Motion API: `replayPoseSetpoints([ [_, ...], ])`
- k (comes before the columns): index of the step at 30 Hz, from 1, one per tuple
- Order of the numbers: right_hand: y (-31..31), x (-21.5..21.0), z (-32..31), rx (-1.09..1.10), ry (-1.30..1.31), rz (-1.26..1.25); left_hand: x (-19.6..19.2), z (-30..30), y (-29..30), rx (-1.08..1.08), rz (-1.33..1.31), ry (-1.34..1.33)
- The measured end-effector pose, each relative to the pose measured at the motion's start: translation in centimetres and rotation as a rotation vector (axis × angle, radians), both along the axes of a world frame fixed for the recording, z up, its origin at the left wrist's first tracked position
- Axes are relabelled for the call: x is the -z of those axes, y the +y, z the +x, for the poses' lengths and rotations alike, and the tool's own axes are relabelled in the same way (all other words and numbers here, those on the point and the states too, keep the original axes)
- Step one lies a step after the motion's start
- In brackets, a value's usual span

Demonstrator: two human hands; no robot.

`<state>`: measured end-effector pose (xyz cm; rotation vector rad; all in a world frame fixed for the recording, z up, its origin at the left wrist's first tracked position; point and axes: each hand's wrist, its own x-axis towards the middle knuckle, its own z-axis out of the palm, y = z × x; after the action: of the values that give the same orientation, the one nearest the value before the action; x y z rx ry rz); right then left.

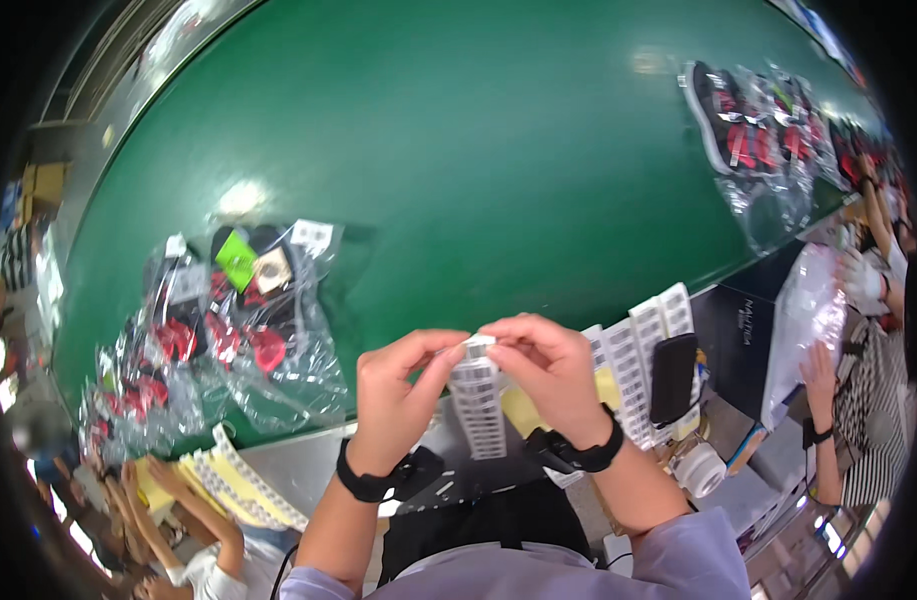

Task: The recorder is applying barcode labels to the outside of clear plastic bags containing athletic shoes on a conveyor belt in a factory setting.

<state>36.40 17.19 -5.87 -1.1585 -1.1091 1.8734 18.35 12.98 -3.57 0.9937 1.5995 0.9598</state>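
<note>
My left hand (403,385) and my right hand (546,365) meet in front of me, above the near edge of a wide green belt (478,140). Together they pinch the top of a long white strip of small labels (478,400), which hangs down between them. Both wrists wear black bands. A pile of clear bags with black and red footwear (218,330) lies on the belt to the left of my left hand.
More label strips (643,360) and a black phone (673,378) lie to the right of my right hand. Further bagged footwear (758,140) sits far right on the belt. One person's hands (828,300) hold a clear bag at right; another person works at lower left (178,510).
</note>
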Motion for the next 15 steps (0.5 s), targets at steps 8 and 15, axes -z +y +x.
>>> replayPoseSetpoints([
  [8, 1.5, 0.8, -2.7, 0.008, -0.071, 0.212, -0.5, -1.0, 1.4, -0.042, 0.01, -0.011],
  [15, 2.4, 0.4, -3.2, -0.019, -0.156, 0.429, 1.0, -1.8, 0.6, -0.119, -0.029, -0.07],
])
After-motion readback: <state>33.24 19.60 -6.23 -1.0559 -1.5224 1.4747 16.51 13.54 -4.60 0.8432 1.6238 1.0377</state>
